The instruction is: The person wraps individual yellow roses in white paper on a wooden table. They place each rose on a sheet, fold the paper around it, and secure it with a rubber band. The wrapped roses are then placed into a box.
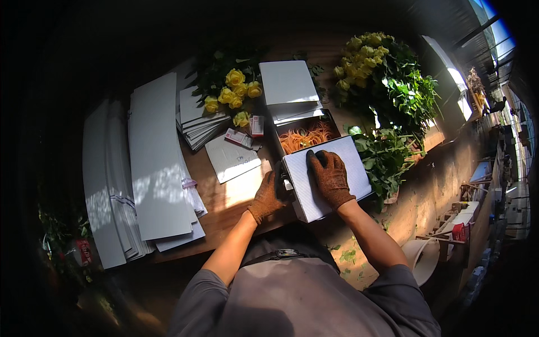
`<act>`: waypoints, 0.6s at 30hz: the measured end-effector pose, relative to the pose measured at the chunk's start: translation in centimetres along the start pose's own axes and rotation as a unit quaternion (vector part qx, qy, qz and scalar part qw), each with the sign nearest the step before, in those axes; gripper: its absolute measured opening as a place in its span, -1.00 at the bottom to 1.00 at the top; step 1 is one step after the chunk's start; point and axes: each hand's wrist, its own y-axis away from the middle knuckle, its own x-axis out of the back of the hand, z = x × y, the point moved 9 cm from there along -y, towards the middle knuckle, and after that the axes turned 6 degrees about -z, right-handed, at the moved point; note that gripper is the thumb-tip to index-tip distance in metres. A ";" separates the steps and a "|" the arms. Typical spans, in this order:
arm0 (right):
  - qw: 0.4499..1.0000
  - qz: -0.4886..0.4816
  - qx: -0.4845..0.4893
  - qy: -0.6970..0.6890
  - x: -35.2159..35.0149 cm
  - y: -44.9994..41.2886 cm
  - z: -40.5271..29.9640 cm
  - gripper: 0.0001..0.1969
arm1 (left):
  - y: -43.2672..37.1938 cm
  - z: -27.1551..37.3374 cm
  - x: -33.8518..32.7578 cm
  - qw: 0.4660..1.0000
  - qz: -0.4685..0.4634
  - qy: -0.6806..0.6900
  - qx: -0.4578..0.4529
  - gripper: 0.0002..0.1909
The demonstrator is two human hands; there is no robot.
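Note:
A white corrugated cardboard piece point(294, 181) lies tilted at the table's front edge, just before my body. On its ribbed top rests my right hand point(332, 179), in a brown work glove with dark fingertips, its fingers partly curled. My left hand point(269, 193), gloved the same way, is against the cardboard's left side. Its dark fingertips are in shadow beside a small white piece point(288, 184), so its grip is unclear. Directly beyond the cardboard, a dark-sided open box holds many orange rubber bands point(307, 137). White card sheets point(290, 82) cover the box's far end.
Yellow roses point(233, 90) lie behind small stacked cards point(204, 130). Small red-and-white boxes point(239, 138) sit near a marked card point(231, 158). Tall white cardboard sheets point(158, 160) stack at left. More yellow roses point(364, 59) and leafy stems point(381, 156) lie at right.

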 end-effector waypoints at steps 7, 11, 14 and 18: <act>0.999 0.023 -0.006 -0.041 1.3 0.0 0.6 -0.54 | 1.8 -3.1 -2.1 0.998 0.032 0.001 0.052 -0.14; 0.996 0.048 -0.007 -0.080 2.1 0.1 0.8 -0.57 | 5.5 -2.5 0.9 0.982 0.027 0.139 0.124 -0.22; 0.995 0.076 -0.009 -0.071 2.9 0.2 0.5 -0.61 | 6.3 -0.6 2.7 0.985 -0.053 0.070 0.149 -0.27; 0.992 0.106 -0.016 -0.069 3.1 0.6 0.5 -0.62 | 4.5 3.0 5.1 0.948 -0.158 0.133 0.242 -0.34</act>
